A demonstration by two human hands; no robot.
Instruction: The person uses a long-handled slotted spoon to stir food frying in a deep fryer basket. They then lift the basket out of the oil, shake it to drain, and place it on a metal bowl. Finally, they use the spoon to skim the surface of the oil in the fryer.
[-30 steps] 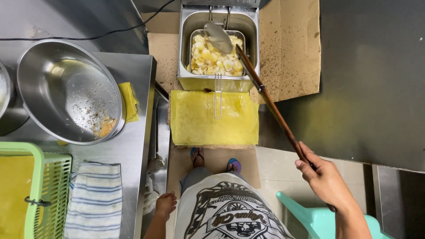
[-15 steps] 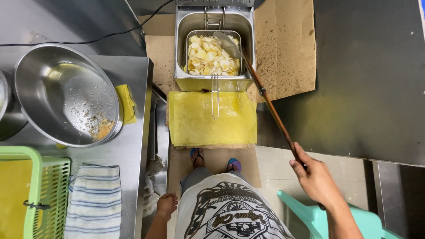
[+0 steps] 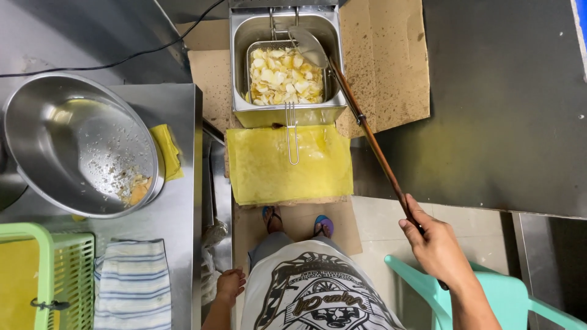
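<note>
Right hand (image 3: pixel 437 247) at five o'clock grips the long wooden handle of the skimmer (image 3: pixel 367 131); since a moment ago its metal head has swung from over the chips to the basket's right rim, at one o'clock; pale, curled chips (image 3: pixel 284 76) fill the wire basket inside the square steel fryer (image 3: pixel 284 61); left hand (image 3: pixel 230 284) hangs loose, half-curled, empty, beside the counter (image 3: pixel 180 122); round steel bowl (image 3: pixel 79 143) at nine o'clock holds crumbs.

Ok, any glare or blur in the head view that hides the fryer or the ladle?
Head view: sharp, evenly lit. Soft glare on the steel bowl and fryer rim, chips in the basket clear. Ladle crisp, right hand in focus.
</note>
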